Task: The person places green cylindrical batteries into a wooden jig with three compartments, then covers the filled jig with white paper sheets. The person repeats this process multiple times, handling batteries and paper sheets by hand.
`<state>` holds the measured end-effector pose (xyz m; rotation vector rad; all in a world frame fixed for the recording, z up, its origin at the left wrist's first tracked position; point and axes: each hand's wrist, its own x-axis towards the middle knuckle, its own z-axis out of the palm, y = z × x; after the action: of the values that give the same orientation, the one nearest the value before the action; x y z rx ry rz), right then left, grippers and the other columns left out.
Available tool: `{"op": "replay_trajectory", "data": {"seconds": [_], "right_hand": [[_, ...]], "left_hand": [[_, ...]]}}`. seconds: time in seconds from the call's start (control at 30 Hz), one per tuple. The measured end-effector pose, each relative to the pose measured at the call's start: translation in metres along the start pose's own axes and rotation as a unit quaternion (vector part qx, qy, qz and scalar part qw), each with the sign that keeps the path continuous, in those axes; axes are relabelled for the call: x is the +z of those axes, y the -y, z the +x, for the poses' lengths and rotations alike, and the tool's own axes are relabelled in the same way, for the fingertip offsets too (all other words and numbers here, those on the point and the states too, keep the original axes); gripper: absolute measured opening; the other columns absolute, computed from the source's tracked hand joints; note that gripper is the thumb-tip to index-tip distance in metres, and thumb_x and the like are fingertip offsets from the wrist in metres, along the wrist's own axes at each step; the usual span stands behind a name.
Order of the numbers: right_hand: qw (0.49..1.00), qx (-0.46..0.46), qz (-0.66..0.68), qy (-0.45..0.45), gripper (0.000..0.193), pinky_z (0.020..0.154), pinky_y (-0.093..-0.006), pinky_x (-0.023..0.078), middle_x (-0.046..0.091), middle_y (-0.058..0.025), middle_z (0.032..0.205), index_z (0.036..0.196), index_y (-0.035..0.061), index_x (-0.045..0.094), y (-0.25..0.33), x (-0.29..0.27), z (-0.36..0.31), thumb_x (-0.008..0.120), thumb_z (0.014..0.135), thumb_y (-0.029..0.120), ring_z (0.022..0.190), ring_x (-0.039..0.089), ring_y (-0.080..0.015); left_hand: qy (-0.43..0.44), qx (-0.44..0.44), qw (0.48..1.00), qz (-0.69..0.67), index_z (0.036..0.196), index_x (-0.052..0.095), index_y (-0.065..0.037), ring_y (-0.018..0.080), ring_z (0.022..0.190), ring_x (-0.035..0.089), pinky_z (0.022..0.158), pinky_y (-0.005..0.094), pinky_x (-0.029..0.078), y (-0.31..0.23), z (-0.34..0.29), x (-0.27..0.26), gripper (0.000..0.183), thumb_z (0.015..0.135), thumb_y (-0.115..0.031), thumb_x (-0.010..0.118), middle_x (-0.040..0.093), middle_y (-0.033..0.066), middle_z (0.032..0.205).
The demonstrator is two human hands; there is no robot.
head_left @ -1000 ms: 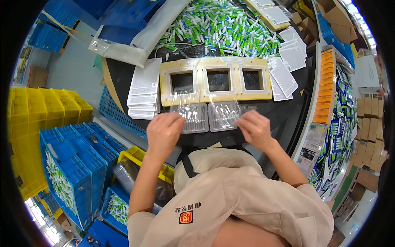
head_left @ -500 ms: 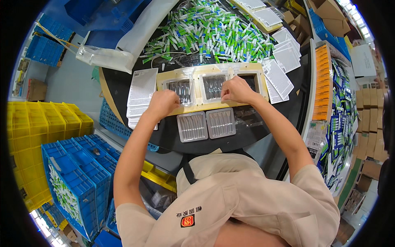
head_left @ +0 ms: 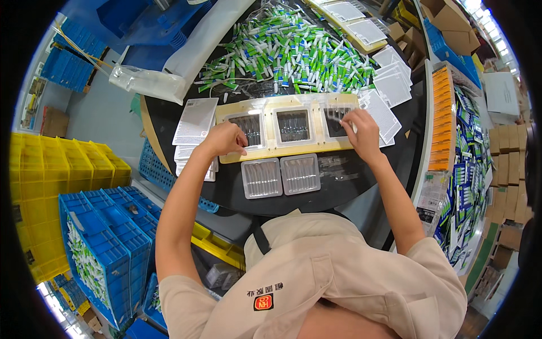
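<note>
Head view: left hand [head_left: 224,139], right hand [head_left: 359,125] rest open-fingered on cream three-window frame [head_left: 289,146], gripping nothing.

Right hand [head_left: 361,133] fingers hide right tray pocket [head_left: 337,116]; grip unclear

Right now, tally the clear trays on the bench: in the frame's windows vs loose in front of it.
Trays in the frame: 3, left, middle, right
Loose trays: 2, and
Total: 5
The left hand and right hand rest at the outer windows.
</note>
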<state>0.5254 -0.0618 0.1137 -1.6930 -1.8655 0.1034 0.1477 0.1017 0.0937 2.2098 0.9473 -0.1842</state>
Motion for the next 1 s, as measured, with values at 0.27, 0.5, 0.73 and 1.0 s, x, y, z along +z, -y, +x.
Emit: {"op": "replay_trajectory", "data": {"seconds": [0.27, 0.5, 0.73, 1.0], "right_hand": [[0.992, -0.031, -0.016, 0.118, 0.014, 0.092, -0.0424, 0.051, 0.066, -0.0125, 0.123, 0.095, 0.0026, 0.062, -0.027, 0.019, -0.030, 0.070, 0.087, 0.011, 0.112, 0.061, -0.0337], [0.993, 0.012, 0.053, 0.100, 0.021, 0.102, -0.0434, 0.048, 0.062, -0.0142, 0.133, 0.103, 0.0022, 0.065, -0.035, 0.002, -0.033, 0.072, 0.089, 0.016, 0.122, 0.057, -0.0352], [0.997, 0.016, 0.067, -0.046, 0.012, 0.085, -0.0413, 0.055, 0.069, -0.0146, 0.113, 0.101, 0.0000, 0.067, 0.015, 0.011, -0.058, 0.066, 0.089, -0.001, 0.101, 0.068, -0.0357], [0.992, -0.014, 0.127, 0.022, 0.014, 0.082, -0.0399, 0.057, 0.069, -0.0127, 0.109, 0.101, 0.0007, 0.067, 0.046, 0.021, -0.054, 0.066, 0.088, -0.001, 0.098, 0.068, -0.0337]], "left_hand": [[0.030, 0.070, 0.983, 0.165, 0.086, 0.079, -0.009, 0.0337, 0.077, 0.071, 0.069, 0.0425, 0.055, -0.011, -0.001, -0.005, 0.013, 0.081, -0.019, 0.073, 0.075, 0.0118, 0.081], [-0.030, 0.133, 0.947, 0.292, 0.074, 0.073, -0.007, 0.0333, 0.078, 0.069, 0.074, 0.0450, 0.055, -0.019, -0.005, 0.013, 0.017, 0.084, -0.019, 0.066, 0.071, 0.0120, 0.076], [-0.165, 0.035, 0.972, 0.162, 0.082, 0.079, -0.013, 0.0289, 0.074, 0.071, 0.068, 0.0410, 0.056, -0.014, -0.029, 0.016, 0.009, 0.079, -0.020, 0.076, 0.074, 0.0068, 0.080], [-0.184, -0.008, 0.977, 0.107, 0.078, 0.078, -0.011, 0.0262, 0.067, 0.070, 0.063, 0.0386, 0.053, -0.025, -0.029, 0.009, 0.015, 0.072, -0.023, 0.085, 0.073, 0.0066, 0.072]]}}
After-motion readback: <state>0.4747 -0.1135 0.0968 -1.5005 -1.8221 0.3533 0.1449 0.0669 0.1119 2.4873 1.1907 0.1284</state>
